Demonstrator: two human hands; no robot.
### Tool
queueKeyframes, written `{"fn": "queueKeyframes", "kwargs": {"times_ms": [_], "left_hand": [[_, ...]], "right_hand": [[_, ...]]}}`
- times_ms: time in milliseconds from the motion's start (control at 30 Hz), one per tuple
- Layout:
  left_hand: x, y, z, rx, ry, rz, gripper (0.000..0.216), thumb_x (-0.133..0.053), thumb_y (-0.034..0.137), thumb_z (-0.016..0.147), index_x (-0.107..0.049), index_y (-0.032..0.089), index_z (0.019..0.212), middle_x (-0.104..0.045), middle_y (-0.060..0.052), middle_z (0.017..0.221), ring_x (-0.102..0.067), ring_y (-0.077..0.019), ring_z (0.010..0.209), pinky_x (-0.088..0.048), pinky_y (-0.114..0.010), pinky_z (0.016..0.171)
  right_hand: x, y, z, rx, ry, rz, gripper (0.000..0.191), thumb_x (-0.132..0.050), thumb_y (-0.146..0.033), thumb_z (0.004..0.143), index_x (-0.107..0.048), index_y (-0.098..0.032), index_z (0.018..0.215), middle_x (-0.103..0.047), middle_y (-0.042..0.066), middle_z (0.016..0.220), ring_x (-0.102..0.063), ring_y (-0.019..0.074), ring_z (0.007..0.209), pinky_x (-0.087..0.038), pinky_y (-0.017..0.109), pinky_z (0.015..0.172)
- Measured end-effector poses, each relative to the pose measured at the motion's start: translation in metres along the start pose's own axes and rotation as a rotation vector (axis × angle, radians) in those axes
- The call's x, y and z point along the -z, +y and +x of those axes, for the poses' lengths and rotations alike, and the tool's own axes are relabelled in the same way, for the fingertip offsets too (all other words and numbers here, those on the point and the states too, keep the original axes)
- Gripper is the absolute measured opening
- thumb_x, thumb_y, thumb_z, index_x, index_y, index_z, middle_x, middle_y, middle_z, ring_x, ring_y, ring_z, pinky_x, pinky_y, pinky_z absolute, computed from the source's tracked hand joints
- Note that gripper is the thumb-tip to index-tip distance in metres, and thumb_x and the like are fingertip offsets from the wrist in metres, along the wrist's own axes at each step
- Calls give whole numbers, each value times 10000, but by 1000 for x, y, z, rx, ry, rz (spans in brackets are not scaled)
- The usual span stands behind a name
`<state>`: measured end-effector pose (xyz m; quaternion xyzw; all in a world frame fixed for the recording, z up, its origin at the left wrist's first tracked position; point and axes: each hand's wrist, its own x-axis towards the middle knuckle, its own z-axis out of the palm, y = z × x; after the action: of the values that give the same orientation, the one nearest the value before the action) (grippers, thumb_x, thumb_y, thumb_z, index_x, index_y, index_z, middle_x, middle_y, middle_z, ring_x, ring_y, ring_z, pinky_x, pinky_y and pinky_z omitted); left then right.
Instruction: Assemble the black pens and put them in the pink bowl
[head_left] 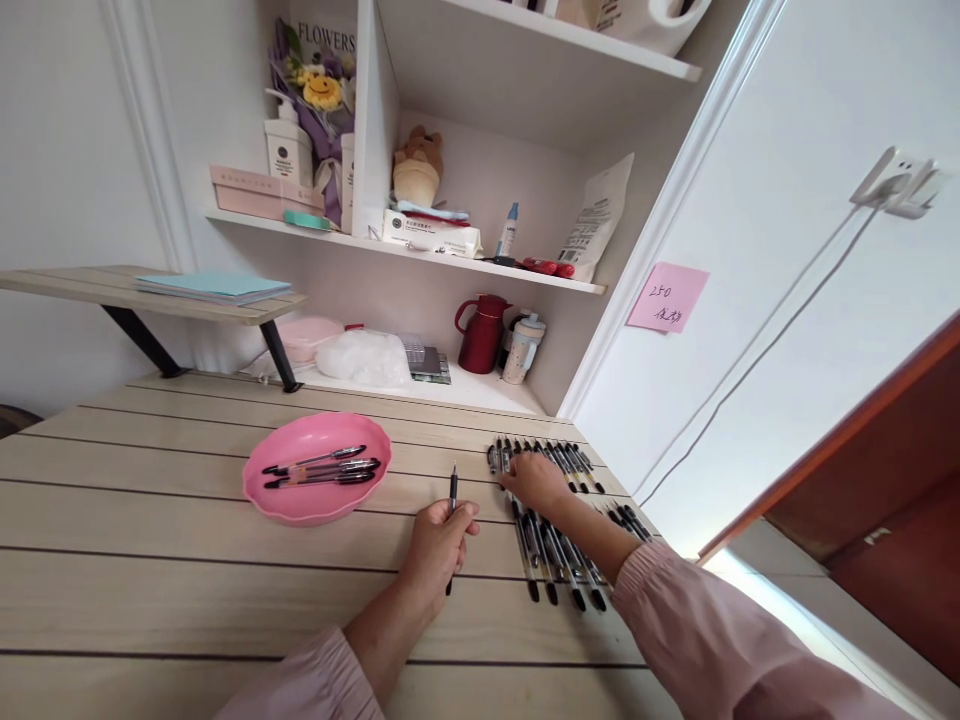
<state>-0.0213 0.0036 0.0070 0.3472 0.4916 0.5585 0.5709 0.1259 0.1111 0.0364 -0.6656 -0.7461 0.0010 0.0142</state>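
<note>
My left hand [439, 550] is closed around a black pen [454, 487], its tip pointing away from me and its dark lower end showing below the hand. To the right, my right hand [536, 480] reaches over the table, fingers pinched together at the left end of a row of short dark pen parts [571, 462]. What those fingertips grip, if anything, is too small to make out. Under my right forearm lie several clear pens with black ends [559, 560], side by side. More dark pens [626, 520] show past the forearm. Several pens [322, 470] rest in a pink scalloped bowl [319, 425] at left.
A raised wooden stand [75, 285] with blue paper [214, 287] is at the back left. Behind the table, a white shelf unit [517, 275] holds a red jug [482, 335], a pale cup [523, 350] and a plastic bag [364, 357]. A wall with a cable [720, 400] borders the right.
</note>
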Motion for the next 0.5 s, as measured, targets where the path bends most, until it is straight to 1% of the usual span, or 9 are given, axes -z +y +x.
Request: {"fn": "queueKeyframes", "kwargs": {"times_ms": [67,167,300,500], "left_hand": [[0,0,-1,-5,2,11,269,-593,375,629,-582,128,735,-548,28,595,-307,-5,318,-155,-175,329],[-1,1,-2,-15,2,15,265,-590,373,632,-580,131,739,-545,30,600,-299,-3,319,-156,-173,329],[-1,1,-3,-41,-3,2,275,-584,380,634,-586,128,743,-535,30,585,-296,-6,322,-168,-174,328],[0,-1,0,-39,-19,6,283,-585,383,646,-578,124,758,-527,24,607,-294,-4,332,-172,-169,323]], "right_hand": [[-6,-2,-4,-11,-4,2,296,-483,-386,747,-663,-173,845,-666,122,919,-608,235,876,-422,292,700],[-11,-4,-6,-35,3,5,313,-480,-385,739,-661,-158,855,-666,137,919,-609,256,884,-427,308,701],[-10,-2,-5,-42,16,15,285,-472,-334,743,-659,-155,861,-665,135,930,-610,248,889,-425,294,698],[-7,-1,-6,-41,25,24,246,-498,-282,731,-659,-147,860,-666,135,929,-610,245,885,-418,285,688]]}}
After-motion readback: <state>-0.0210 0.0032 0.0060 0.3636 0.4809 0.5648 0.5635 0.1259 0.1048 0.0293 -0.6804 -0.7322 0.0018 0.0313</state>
